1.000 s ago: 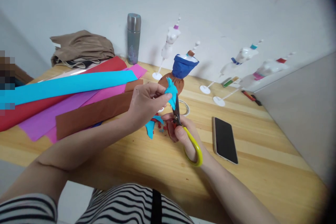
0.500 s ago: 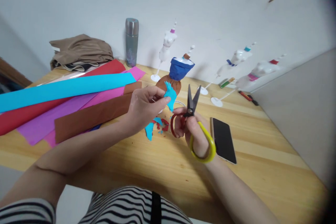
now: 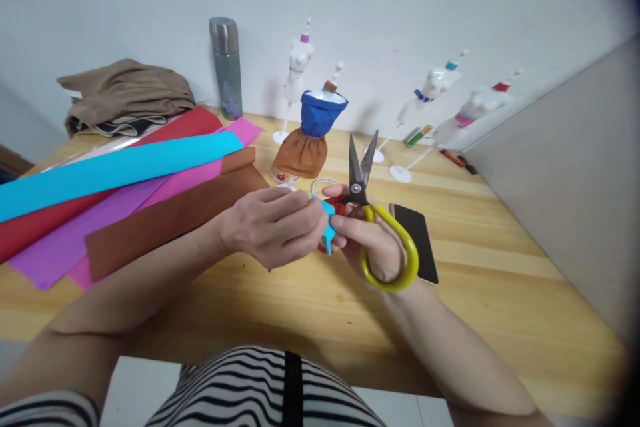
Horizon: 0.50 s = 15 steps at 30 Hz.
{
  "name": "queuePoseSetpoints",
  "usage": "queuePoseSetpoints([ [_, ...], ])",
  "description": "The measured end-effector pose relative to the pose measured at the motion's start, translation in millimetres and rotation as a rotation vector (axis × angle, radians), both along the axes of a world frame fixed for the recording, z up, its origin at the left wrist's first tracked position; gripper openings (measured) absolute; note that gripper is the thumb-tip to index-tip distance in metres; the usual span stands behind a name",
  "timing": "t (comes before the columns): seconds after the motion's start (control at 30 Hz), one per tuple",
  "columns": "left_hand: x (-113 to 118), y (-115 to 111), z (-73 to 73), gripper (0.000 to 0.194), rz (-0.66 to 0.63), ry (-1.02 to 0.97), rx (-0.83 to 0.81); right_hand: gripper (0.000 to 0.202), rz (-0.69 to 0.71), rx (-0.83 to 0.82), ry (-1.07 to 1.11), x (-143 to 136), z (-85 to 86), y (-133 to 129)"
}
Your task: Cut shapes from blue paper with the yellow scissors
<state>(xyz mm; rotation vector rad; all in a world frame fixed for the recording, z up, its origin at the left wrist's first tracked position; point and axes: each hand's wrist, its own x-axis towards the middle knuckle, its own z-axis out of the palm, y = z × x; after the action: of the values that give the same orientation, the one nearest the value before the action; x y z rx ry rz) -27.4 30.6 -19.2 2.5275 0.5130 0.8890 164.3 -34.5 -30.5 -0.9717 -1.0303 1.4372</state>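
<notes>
My left hand (image 3: 280,225) is closed, its fingers pinching a small turquoise paper piece (image 3: 329,230). My right hand (image 3: 373,243) carries a pair of scissors (image 3: 356,188) with one red and one yellow handle, the blades spread and pointing up, away from me. The thumb and a fingertip of this hand also touch the turquoise piece, so both hands meet at it. Just behind them stands a small mannequin wearing a blue top (image 3: 323,113) and a gathered brown skirt (image 3: 301,153). Part of the turquoise piece is hidden by my left fingers.
Coloured sheets, including a turquoise strip (image 3: 120,167) and a brown strip (image 3: 175,223), lie at the left. Folded brown fabric (image 3: 133,90) and a thermos (image 3: 227,70) stand behind. A phone (image 3: 417,240) lies right of my hand. Several white mannequins (image 3: 440,83) line the wall.
My left hand has turned and come nearer my right hand, which now also touches the turquoise piece. The scissors stay spread. The camera view has shifted slightly.
</notes>
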Motion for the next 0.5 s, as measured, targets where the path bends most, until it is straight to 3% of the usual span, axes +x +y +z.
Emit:
queuePoseSetpoints([
  [0.1, -1.1, 3.8, -8.3, 0.006, 0.008, -0.068, 0.053, 0.039, -0.051, 0.053, -0.026, 0.1, -1.9, 1.7],
  [0.2, 0.9, 8.8, -19.8, 0.008, 0.048, -0.216, 0.210, 0.035, -0.175, 0.131, -0.137, 0.3, -0.3, 0.4],
  [0.3, 8.2, 8.6, -26.7, 0.011, 0.224, -0.423, 0.211, 0.032, -0.291, 0.211, -0.240, 0.0, 2.5, -2.0],
  [0.33, 11.0, 6.8, -26.6, 0.013, 0.315, -0.460, 0.097, 0.032, -0.314, 0.233, -0.266, 0.0, 2.7, -2.5],
  [0.4, 15.5, 1.5, -22.7, 0.012, 0.386, -0.475, -0.307, 0.033, -0.336, 0.263, -0.302, 0.1, 1.7, -2.7],
  [0.43, 16.9, -1.4, -19.5, 0.015, 0.359, -0.480, -0.576, 0.034, -0.342, 0.272, -0.309, 0.2, 0.6, -2.4],
  [0.5, 18.2, -7.2, -12.1, 0.024, 0.187, -0.446, -1.056, 0.036, -0.343, 0.272, -0.317, 0.7, -2.0, -1.4],
])
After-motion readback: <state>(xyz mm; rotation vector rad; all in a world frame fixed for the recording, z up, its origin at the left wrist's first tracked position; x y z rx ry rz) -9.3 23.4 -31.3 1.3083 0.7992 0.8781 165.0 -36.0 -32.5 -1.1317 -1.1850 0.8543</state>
